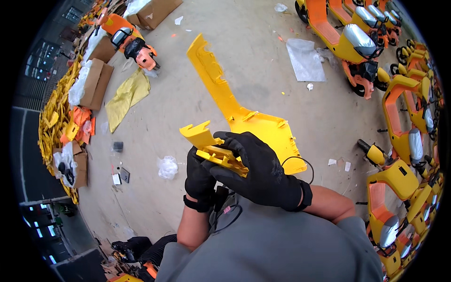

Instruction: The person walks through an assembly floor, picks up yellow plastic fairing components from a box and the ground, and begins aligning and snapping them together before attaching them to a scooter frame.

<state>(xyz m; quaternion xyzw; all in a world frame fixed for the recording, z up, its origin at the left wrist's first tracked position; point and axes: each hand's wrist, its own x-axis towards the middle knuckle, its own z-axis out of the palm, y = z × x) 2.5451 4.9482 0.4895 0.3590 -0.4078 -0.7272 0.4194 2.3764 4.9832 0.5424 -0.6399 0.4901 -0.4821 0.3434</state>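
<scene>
Over here, the person's black-gloved left hand is gripping a small, curved yellow plastic part from below, the black-gloved right hand covering its right end. Just beyond both hands, a long, bent yellow plastic panel is stretching away. Crumpled clear plastic wrap is lying left of the left hand; yellow-and-orange scooters are standing well right of the right.

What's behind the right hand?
The large yellow panel shows beyond the right hand; how far it continues behind the hand is covered, so can't be seen.
</scene>
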